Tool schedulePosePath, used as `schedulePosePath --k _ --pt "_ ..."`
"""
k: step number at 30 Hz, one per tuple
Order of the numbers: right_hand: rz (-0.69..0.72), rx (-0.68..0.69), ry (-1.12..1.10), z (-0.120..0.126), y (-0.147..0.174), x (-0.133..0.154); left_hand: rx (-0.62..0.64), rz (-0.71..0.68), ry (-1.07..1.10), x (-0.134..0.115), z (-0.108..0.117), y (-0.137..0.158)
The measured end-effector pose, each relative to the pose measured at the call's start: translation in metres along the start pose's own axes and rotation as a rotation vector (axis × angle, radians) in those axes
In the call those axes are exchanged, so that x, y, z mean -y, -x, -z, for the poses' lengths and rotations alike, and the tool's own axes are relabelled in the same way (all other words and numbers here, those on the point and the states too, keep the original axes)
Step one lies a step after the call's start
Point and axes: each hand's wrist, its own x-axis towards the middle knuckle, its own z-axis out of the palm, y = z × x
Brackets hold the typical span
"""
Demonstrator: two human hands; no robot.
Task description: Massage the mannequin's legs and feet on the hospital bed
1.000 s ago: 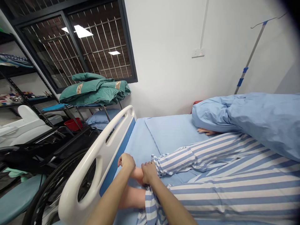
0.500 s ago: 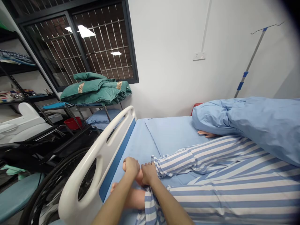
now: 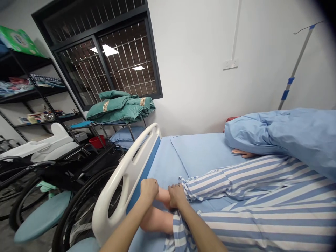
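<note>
A figure in blue-and-white striped trousers (image 3: pixel 249 175) lies on the bed; whether it is a person or a manikin I cannot tell. Closed over the toe end of its far foot is my left hand (image 3: pixel 149 188), which hides most of that foot. My right hand (image 3: pixel 176 194) wraps round the ankle (image 3: pixel 163 196) of the same leg, just below the ruffled trouser cuff (image 3: pixel 187 185). The near foot (image 3: pixel 157 221) rests under my forearms, its toes hidden by my left arm.
Left of the feet rises the white footboard (image 3: pixel 105 196), with a wheelchair wheel (image 3: pixel 68 217) beyond it. A blue quilt (image 3: pixel 278 134) covers the figure's upper part, one hand (image 3: pixel 244 153) showing from under it. An IV pole (image 3: pixel 296 66) stands behind.
The view has swung left, so the bed and footboard appear farther right. Both hands keep their hold on the far foot and ankle. The near foot's toes are now behind my left arm.
</note>
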Motion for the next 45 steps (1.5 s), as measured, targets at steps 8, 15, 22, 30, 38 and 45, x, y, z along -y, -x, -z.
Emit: schedulePosePath --k 8,15,22,30,38,45 --pt "0.004 -0.023 -0.013 -0.006 -0.001 -0.001 0.022 -0.032 -0.028 0.006 0.015 0.017" --pt "0.002 -0.014 -0.011 -0.007 -0.002 -0.002 0.137 0.021 -0.028 0.007 0.015 -0.004" --pt "0.009 -0.002 -0.01 -0.007 -0.003 -0.002 0.237 0.088 -0.016 -0.006 0.007 -0.035" --pt "0.012 0.001 0.0 -0.007 -0.003 -0.003 0.262 0.132 0.014 -0.017 0.001 -0.041" --pt "0.005 0.01 -0.011 -0.005 -0.002 -0.002 0.255 0.128 0.038 -0.017 -0.004 -0.045" --pt "-0.003 0.003 -0.01 -0.005 -0.001 -0.002 0.283 0.094 -0.014 -0.032 -0.015 -0.047"
